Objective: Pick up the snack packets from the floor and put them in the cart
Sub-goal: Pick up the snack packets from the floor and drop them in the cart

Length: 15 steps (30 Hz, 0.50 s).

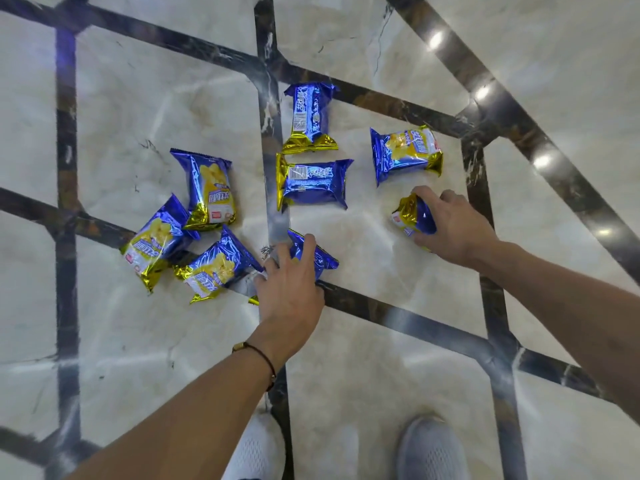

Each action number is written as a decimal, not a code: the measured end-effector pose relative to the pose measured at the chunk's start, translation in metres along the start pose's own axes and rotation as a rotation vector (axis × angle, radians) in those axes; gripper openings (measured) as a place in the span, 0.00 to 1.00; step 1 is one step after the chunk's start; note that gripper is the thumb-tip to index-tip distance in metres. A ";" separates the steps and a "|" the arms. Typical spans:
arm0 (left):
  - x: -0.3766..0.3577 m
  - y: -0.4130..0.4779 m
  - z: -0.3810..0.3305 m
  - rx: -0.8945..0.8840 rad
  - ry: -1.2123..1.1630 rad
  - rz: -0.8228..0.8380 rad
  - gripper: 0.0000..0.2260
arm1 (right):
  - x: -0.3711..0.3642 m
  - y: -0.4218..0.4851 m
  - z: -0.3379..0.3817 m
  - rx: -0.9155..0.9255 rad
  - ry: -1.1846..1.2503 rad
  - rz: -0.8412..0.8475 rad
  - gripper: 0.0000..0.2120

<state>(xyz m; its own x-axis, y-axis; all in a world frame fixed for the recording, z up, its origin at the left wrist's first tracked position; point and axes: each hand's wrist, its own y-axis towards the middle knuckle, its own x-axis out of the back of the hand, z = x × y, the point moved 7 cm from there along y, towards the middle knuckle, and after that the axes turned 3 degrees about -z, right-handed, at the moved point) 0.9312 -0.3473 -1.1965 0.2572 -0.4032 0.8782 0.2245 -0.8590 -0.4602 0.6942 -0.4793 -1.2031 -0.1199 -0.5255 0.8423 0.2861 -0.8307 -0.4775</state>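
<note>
Several blue-and-gold snack packets lie on the marble floor. My left hand [291,282] reaches down onto one packet [320,258] near the middle, fingers curling over it. My right hand [450,225] grips another packet [414,216] at the right, fingers and thumb wrapped round it. Loose packets: one at the back centre [311,116], one below it [315,183], one at back right [405,154], and three clustered at left [211,188], [156,244], [218,265]. The cart is not in view.
The floor is glossy pale marble with dark inlaid bands [398,313] crossing it. My two shoes [429,448] stand at the bottom edge. Ceiling lights reflect at the upper right.
</note>
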 end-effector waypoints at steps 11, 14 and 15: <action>0.192 -0.076 0.011 0.087 -0.103 -0.108 0.34 | 0.133 -0.091 0.088 0.029 -0.029 0.068 0.33; 0.293 -0.105 0.023 0.120 -0.144 -0.171 0.33 | 0.217 -0.116 0.132 0.059 -0.054 0.082 0.38; 0.329 -0.117 0.029 0.136 -0.137 -0.205 0.33 | 0.247 -0.122 0.150 0.081 -0.060 0.089 0.39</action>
<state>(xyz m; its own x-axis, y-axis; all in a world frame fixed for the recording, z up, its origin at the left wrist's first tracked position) 1.0168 -0.3705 -0.8579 0.3157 -0.1715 0.9332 0.4064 -0.8643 -0.2964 0.7721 -0.4799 -0.8989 -0.0344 -0.5827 0.8119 0.3695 -0.7622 -0.5314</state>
